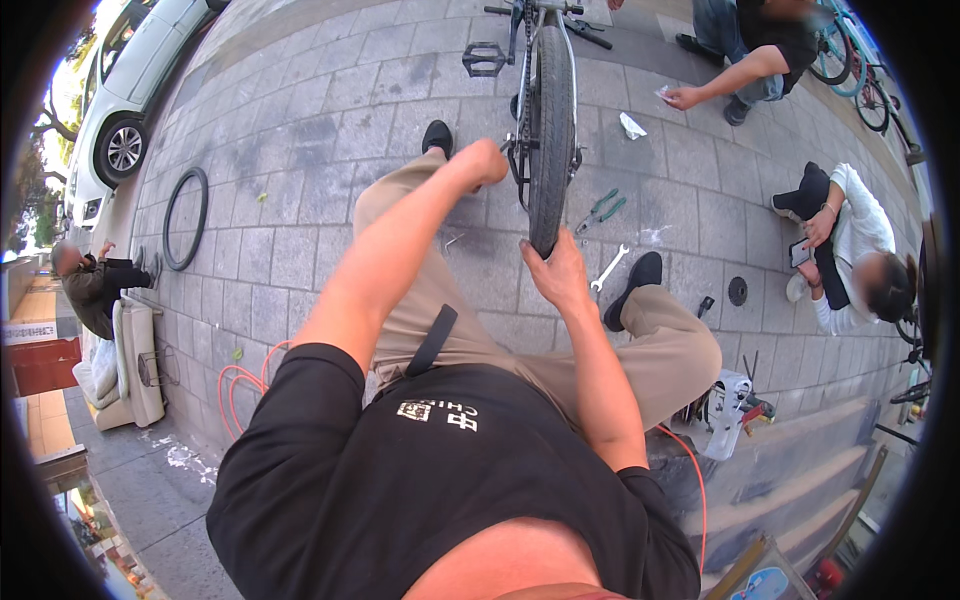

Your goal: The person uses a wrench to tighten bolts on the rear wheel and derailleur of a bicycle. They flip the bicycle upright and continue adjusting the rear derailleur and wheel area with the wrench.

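Observation:
A bicycle wheel with a black tyre runs vertically through the upper middle of the view, in a silver frame with a black pedal. My left hand is curled just left of the wheel's hub area; whatever its fingers hold is hidden. My right hand grips the near end of the tyre, thumb on the left side. On the paving to the right lie green-handled pliers and a silver open-ended wrench. A crumpled white piece lies farther up.
A loose black tyre or tube lies left. People are at upper right, right and far left. A white car, an orange hose and a metal tool or machine surround me. A round black piece lies right.

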A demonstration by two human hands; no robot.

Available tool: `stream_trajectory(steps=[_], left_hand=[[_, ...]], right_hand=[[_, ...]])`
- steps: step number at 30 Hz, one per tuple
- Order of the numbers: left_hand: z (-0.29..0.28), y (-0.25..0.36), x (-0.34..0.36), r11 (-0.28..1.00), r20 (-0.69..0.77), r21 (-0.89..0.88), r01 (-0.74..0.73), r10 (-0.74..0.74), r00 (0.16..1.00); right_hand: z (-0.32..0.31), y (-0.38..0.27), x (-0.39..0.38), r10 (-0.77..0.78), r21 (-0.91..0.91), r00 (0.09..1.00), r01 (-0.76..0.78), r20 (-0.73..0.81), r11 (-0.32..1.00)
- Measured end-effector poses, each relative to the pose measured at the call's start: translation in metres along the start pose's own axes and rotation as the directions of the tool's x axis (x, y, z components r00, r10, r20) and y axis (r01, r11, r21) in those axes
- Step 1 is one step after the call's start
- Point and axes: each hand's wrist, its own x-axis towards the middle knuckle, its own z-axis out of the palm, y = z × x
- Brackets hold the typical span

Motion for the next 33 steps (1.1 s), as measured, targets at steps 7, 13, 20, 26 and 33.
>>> stream_trajectory(steps=[7,13,20,26,33], left_hand=[[0.030,-0.048,0.023,0.977,-0.067,-0.191,0.091,-0.106,0.992],[0.020,0.041,-0.022,0.322,0.105,-0.913,0.250,-0.406,0.908],[0.015,0.043,-0.033,0.609,-0.017,-0.738,0.290,-0.447,0.894],[0.030,0.038,-0.038,0.714,-0.127,-0.651,0.255,-0.434,0.892],[0.056,0.033,-0.031,0.727,-0.248,-0.665,0.173,-0.433,0.867]], right_hand=[[0.031,-0.037,0.013,-0.132,0.229,0.965,0.184,-0.225,0.956],[0.023,-0.034,0.031,-0.005,0.388,0.952,0.129,-0.305,0.913],[0.021,-0.036,0.037,-0.057,0.227,0.935,0.143,-0.350,0.963],[0.016,-0.041,0.036,0.016,0.267,0.970,0.051,-0.243,0.962],[0.012,-0.049,0.038,0.040,0.314,0.969,0.040,-0.244,0.949]])
